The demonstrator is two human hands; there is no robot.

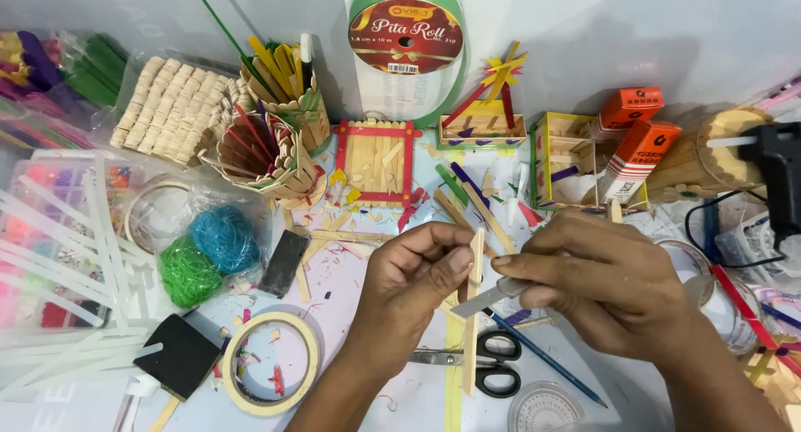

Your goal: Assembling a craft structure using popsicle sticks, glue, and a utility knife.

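1. Our left hand (417, 269) pinches a plain wooden stick (476, 269) near its top, above the tabletop (367, 332).
2. The stick stands nearly upright in view, its long axis running top to bottom.
3. Our right hand (601, 286) grips a blade (488, 298), its tip touching the stick's edge, above the scissors (488, 361).

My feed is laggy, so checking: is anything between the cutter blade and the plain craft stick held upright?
Nothing visible. The left hand pinches the craft stick upright, and the right hand holds the cutter blade with its tip right at the stick's edge. The scissors lie below on the table, out of the way.
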